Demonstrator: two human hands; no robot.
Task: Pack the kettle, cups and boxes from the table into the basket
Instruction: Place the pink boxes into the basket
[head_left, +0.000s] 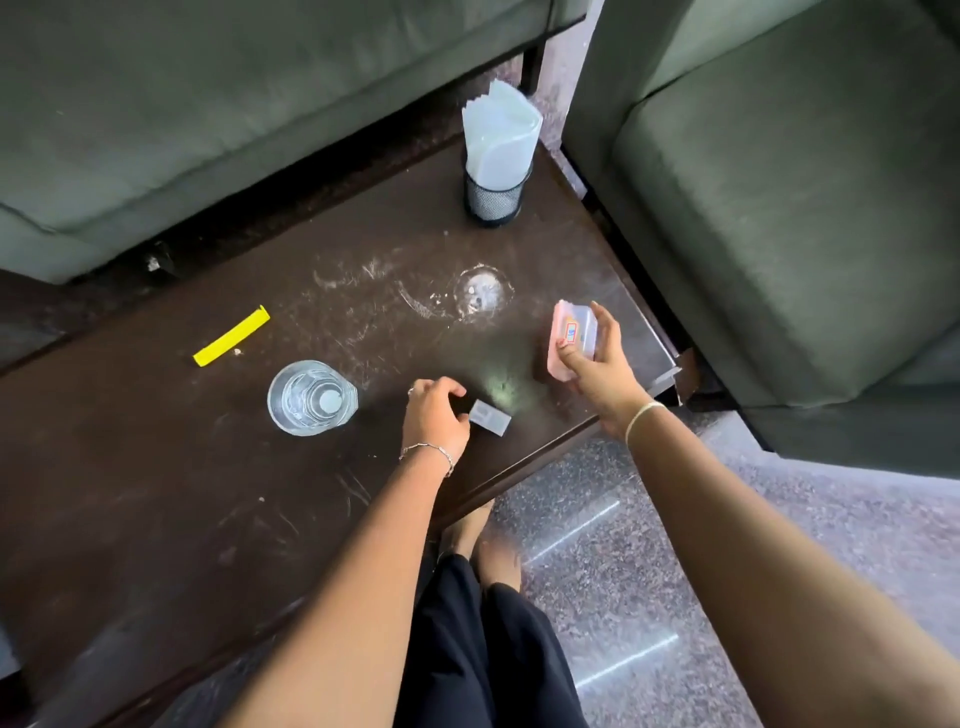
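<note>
While the right hand (597, 358) grips a pink box (571, 338) by its side, fingers wrapped around it near the right edge of the dark counter (156, 493), the left hand (434, 415) curls over the near end of a small grey box (490, 415) lying flat on the counter, its fingers bent and touching it. Left of that hand stands a clear water bottle (311, 397), seen from above. Farther back lie a yellow strip (232, 336) and a mesh cup (493, 195) holding folded white sheets (500, 137). Whether the pink box rests on the counter cannot be told.
</note>
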